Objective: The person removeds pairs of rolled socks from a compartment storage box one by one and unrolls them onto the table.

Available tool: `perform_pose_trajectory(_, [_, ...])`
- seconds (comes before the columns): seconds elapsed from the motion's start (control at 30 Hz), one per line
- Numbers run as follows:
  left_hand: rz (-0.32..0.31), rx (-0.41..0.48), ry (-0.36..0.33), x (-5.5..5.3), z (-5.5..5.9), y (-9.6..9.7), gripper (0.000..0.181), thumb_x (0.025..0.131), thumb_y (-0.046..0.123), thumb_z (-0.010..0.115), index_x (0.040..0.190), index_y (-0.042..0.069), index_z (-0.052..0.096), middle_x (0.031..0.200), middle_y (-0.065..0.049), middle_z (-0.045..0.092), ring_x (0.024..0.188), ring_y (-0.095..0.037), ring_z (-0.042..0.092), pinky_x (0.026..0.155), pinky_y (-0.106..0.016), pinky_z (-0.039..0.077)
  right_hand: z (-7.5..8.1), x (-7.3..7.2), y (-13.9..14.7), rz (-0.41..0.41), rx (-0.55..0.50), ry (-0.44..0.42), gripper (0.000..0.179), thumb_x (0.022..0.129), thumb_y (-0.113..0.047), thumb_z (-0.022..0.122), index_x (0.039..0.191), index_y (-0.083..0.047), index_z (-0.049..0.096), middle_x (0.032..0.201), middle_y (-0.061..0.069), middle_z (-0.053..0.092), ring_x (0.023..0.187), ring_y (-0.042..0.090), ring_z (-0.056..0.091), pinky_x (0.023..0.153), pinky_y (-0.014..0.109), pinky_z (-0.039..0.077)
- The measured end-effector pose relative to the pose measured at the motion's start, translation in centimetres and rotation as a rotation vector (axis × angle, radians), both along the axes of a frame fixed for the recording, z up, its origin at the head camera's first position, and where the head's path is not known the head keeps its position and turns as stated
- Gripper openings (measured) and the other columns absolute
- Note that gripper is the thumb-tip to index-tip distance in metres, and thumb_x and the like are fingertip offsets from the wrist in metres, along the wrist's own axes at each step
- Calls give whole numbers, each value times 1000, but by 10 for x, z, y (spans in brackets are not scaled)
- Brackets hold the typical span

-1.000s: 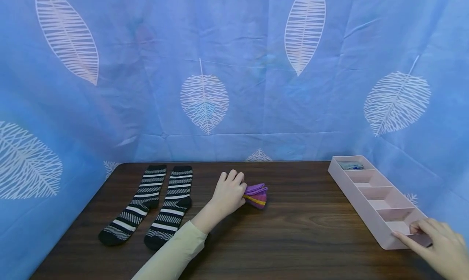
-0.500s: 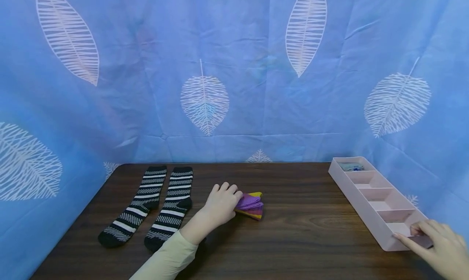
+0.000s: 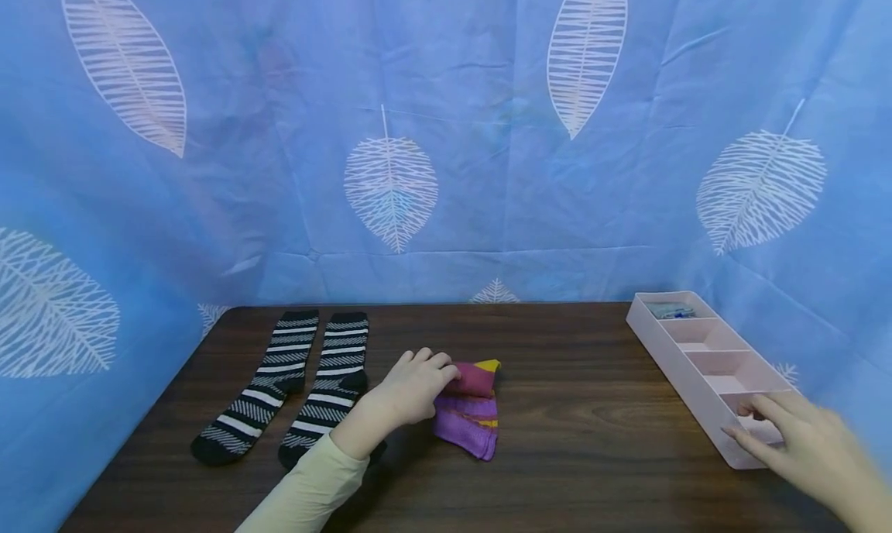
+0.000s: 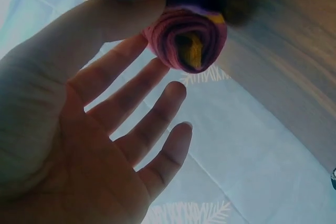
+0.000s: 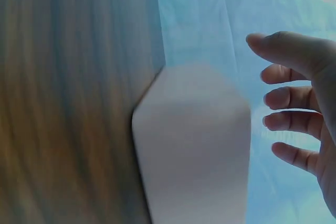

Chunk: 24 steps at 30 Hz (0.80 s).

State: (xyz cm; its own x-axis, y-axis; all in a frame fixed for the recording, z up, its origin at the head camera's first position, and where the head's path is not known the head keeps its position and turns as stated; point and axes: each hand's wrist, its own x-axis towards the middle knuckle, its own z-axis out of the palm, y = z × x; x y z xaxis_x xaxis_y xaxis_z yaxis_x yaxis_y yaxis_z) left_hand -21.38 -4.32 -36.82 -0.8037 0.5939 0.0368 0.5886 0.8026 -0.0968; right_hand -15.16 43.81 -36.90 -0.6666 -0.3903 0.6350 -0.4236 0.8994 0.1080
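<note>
In the head view my left hand (image 3: 414,386) is at the middle of the table, holding a rolled pair of purple and maroon socks (image 3: 470,424) with yellow bands. Thumb and forefinger pinch the roll (image 4: 186,45) in the left wrist view, where its spiral end shows a yellow core; the other fingers reach out loosely. The purple part fans out toward the table's front. My right hand (image 3: 801,440) hovers at the near end of a pale pink divided box (image 3: 686,390). Its fingers (image 5: 291,98) are loosely bent and apart from the box in the right wrist view.
Two black-and-white striped socks (image 3: 261,386) lie flat side by side on the dark wooden table (image 3: 571,471), left of my left arm. Folded grey-blue cloth (image 3: 671,310) sits in the box's farthest compartment. A blue leaf-print curtain (image 3: 481,208) hangs behind.
My left hand has moved slightly left and nearer with the purple socks, which have turned and spread toward the front. My right hand has let go of the box's near rim and lifted away.
</note>
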Motion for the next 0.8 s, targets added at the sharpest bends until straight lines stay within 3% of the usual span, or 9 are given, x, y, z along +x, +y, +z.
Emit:
perform_pose_trajectory(0.1, [-1, 2, -19, 0, 2, -2, 49, 74, 23, 73, 119, 24, 54, 124, 1, 51, 113, -20, 46, 93, -42, 38, 4, -7, -20, 97, 17, 21, 30, 54, -36, 79, 72, -25, 58, 70, -15, 54, 58, 3, 47, 52, 18, 34])
perform_pose_trajectory(0.2, [4, 10, -26, -1, 3, -4, 46, 76, 20, 70, 120, 24, 54, 125, 1, 51, 113, -21, 46, 94, -42, 38, 6, -12, -42, 135, 46, 27, 28, 57, -36, 78, 74, -26, 58, 71, -18, 50, 61, 2, 45, 58, 22, 36])
perform_pose_trajectory(0.43, [8, 56, 7, -5, -1, -4, 33, 81, 21, 62, 114, 25, 59, 117, 3, 56, 107, -19, 48, 89, -40, 40, 6, -24, -89, 229, 94, 29, 29, 70, -40, 69, 87, -17, 64, 79, -8, 57, 73, 9, 52, 64, 38, 40])
perform_pose_trajectory(0.63, [-32, 92, 63, -10, -6, -2, 26, 83, 27, 60, 110, 24, 61, 112, 2, 59, 102, -18, 50, 82, -37, 40, 5, -32, -126, 283, 114, -2, 27, 76, -45, 63, 90, -21, 63, 87, -10, 58, 81, 8, 53, 68, 34, 40])
perform_pose_trajectory(0.8, [-46, 95, 78, -11, -8, -2, 26, 83, 31, 61, 109, 24, 62, 111, 2, 59, 101, -18, 50, 81, -36, 41, 4, -34, -156, 324, 114, -38, 26, 75, -40, 67, 93, -22, 63, 90, -11, 57, 85, 9, 53, 76, 35, 40])
